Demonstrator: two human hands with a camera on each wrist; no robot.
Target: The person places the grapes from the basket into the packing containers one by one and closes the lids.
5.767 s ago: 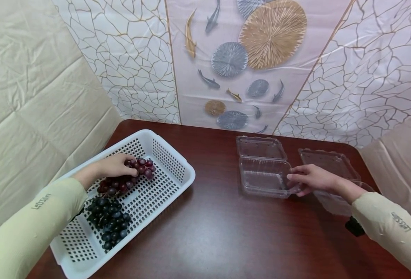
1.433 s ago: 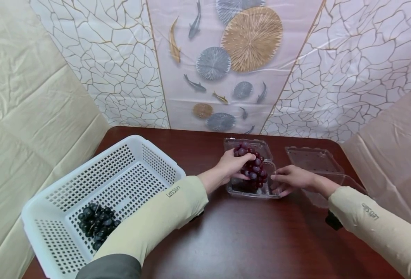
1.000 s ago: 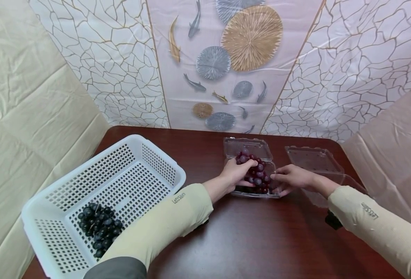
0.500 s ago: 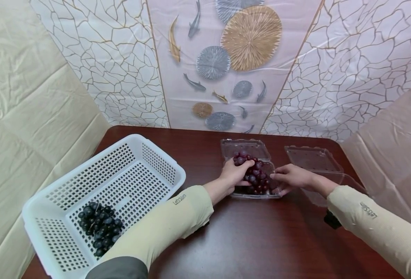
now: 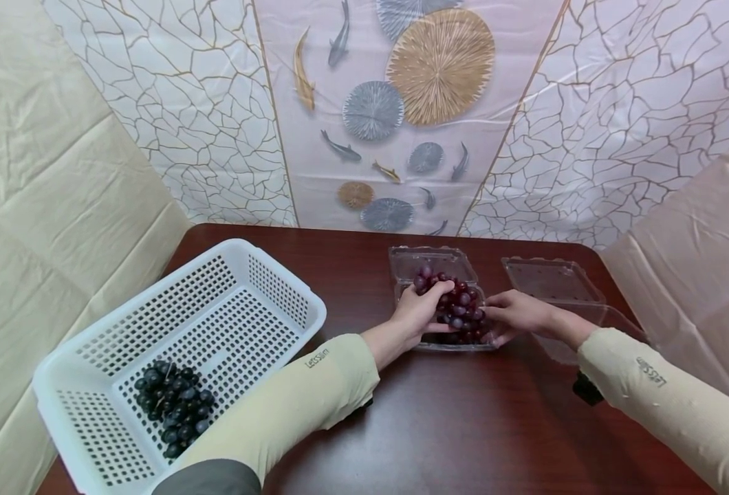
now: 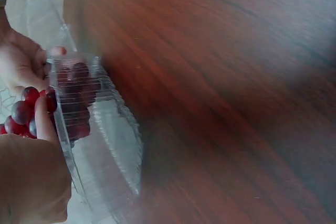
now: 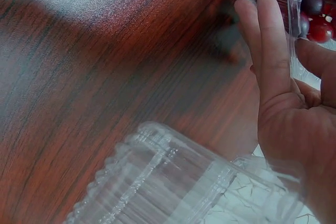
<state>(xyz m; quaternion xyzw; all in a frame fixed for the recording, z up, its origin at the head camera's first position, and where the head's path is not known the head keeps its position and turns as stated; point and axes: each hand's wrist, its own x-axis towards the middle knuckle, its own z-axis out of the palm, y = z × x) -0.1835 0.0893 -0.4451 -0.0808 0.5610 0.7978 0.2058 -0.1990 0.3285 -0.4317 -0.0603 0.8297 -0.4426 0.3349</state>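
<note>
My left hand [image 5: 415, 313] grips a bunch of red grapes [image 5: 461, 309] by its near left side, low in an open clear plastic clamshell container [image 5: 454, 347]. Part of the bunch lies behind the container's ribbed wall [image 6: 79, 103] in the left wrist view. My right hand [image 5: 516, 313] pinches the container's right wall, its straight fingers [image 7: 274, 51] along the outside and the thumb at the rim. The container's lid [image 5: 432, 261] lies folded back towards the wall. Black grapes [image 5: 175, 405] lie in the white perforated basket [image 5: 278, 289] on the left.
A second open clear container [image 5: 553, 280] stands to the right, partly behind my right forearm; its ribbed side [image 7: 173, 177] shows in the right wrist view. The brown wooden table [image 5: 439, 419] ends at patterned cloth hangings [image 5: 216, 124] behind it.
My left hand has carried the red grapes from the basket to the container and lowered them into it. The right hand has stayed at the container's wall. The black grapes remain in the basket.
</note>
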